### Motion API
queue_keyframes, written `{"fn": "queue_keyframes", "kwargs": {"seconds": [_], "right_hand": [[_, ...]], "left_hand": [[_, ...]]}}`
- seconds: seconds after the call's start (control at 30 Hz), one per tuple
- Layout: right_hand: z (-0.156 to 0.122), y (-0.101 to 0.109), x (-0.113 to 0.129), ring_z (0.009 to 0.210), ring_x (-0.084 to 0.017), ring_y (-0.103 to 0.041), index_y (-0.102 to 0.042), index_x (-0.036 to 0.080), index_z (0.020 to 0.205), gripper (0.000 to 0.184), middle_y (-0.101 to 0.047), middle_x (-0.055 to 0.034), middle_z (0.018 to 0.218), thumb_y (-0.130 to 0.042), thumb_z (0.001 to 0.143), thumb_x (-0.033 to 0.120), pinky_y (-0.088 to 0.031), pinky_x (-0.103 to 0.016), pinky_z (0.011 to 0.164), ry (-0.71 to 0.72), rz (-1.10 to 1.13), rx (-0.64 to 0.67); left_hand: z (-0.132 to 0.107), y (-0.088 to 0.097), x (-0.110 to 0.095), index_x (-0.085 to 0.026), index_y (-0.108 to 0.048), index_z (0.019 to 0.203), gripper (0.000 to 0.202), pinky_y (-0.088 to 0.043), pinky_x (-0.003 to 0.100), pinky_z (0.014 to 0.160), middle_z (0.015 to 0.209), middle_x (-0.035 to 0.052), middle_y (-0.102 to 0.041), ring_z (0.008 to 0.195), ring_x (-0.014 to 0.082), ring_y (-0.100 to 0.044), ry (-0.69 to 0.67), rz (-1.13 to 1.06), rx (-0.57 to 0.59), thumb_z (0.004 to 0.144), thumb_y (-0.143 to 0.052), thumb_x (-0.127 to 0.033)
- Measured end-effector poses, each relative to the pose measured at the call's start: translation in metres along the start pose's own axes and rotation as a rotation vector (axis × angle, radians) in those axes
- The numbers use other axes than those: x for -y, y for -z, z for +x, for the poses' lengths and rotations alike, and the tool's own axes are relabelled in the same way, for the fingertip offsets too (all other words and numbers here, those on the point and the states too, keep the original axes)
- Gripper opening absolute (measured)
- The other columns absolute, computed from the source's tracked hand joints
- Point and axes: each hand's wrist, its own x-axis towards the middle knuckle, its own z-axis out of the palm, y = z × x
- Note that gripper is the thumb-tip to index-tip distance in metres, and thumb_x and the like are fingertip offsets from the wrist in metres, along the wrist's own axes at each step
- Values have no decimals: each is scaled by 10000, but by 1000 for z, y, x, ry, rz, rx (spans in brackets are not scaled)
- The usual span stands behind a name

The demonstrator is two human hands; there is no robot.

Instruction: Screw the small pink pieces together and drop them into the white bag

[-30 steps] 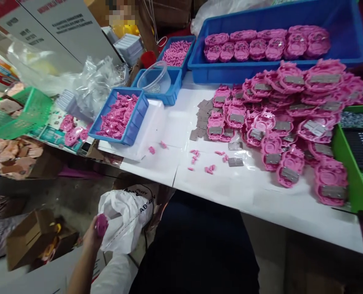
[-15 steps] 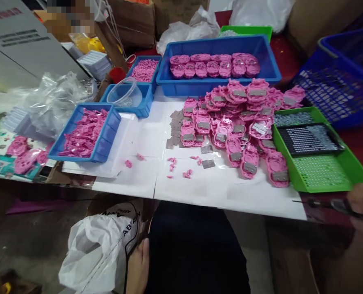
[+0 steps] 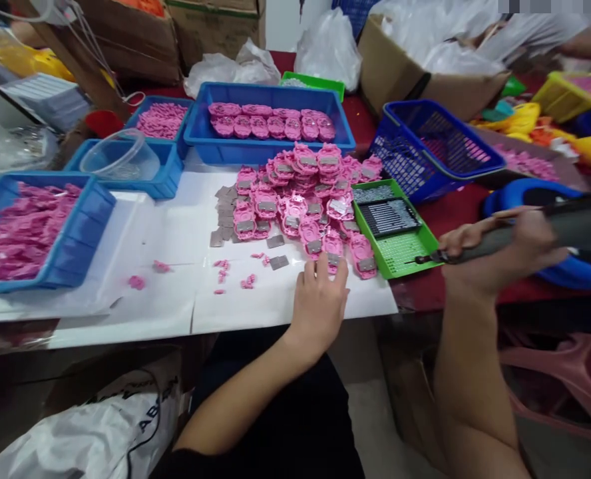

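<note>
My left hand (image 3: pixel 319 301) rests on the white table sheet (image 3: pixel 176 233), its fingers reaching the near edge of a heap of pink plastic shells with grey metal plates (image 3: pixel 300 199). The fingertips touch one shell at the front; I cannot make out a grip. My right hand (image 3: pixel 495 256) is closed round a dark electric screwdriver (image 3: pixel 525 236), held level with its tip pointing left over the corner of a green tray of screws (image 3: pixel 395 233). Loose grey plates (image 3: pixel 278 261) and small pink bits (image 3: pixel 220 269) lie on the sheet.
Blue bins: one with pink shells in rows (image 3: pixel 268 123), one of pink parts at left (image 3: pixel 26 229), one with a clear bowl (image 3: pixel 120 159). A blue basket (image 3: pixel 430 150) stands right. A white bag (image 3: pixel 90 432) lies below the table. Cardboard boxes stand behind.
My left hand came up from the white bag by my lap to the pile of shells. My right hand brought the screwdriver further into view. The camera swung right.
</note>
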Motion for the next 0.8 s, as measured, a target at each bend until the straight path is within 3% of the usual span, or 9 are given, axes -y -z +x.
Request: {"fn": "queue_keyframes", "kwargs": {"seconds": [0.13, 0.3, 0.37, 0.5, 0.67, 0.8], "right_hand": [[-1, -8, -5, 302, -106, -313, -534, 265, 680, 208, -369, 85, 403, -641, 690, 443, -296, -230, 316, 3, -46, -22], [-2, -2, -7, 277, -121, -321, -589, 255, 660, 167, -400, 70, 390, -624, 660, 418, -312, -253, 289, -15, -37, 39], [-4, -1, -8, 279, -120, -335, -606, 248, 676, 151, -422, 66, 398, -637, 673, 396, -314, -248, 294, -9, -21, 61], [-7, 0, -13, 275, -121, -329, -610, 247, 695, 137, -425, 67, 398, -612, 702, 383, -301, -243, 292, 6, -16, 67], [-7, 2, -23, 288, -116, -356, -599, 242, 720, 140, -439, 69, 414, -625, 728, 379, -358, -248, 318, 13, -34, 65], [-7, 1, -23, 282, -115, -346, -577, 248, 710, 157, -440, 74, 400, -633, 707, 395, -344, -240, 309, -8, -53, 68]], "left_hand": [[21, -14, 1, -181, -638, 1565, 547, -637, 448, 898, 1466, 204, -669, 1160, 345, -693, 10, 56, 66, 1036, -772, -135], [24, -24, 10, -137, -767, 1196, 153, -609, 423, 810, 1276, 179, -718, 1014, 313, -689, -82, 101, 25, 1045, -745, -125], [20, -23, 15, -138, -752, 1178, 127, -607, 421, 802, 1237, 176, -722, 986, 307, -682, -126, 101, -28, 1052, -748, -139], [2, -11, 25, -119, -683, 1345, 265, -629, 437, 873, 1262, 196, -717, 1053, 318, -688, -218, 19, -92, 1087, -716, -169], [-32, 9, 33, -139, -649, 1384, 248, -650, 431, 876, 1272, 198, -727, 1024, 296, -700, -271, -130, -31, 1142, -623, -187], [-49, 19, 39, -142, -653, 1416, 304, -668, 465, 946, 1299, 201, -721, 1135, 335, -713, -290, -194, 25, 1113, -626, -132]]}}
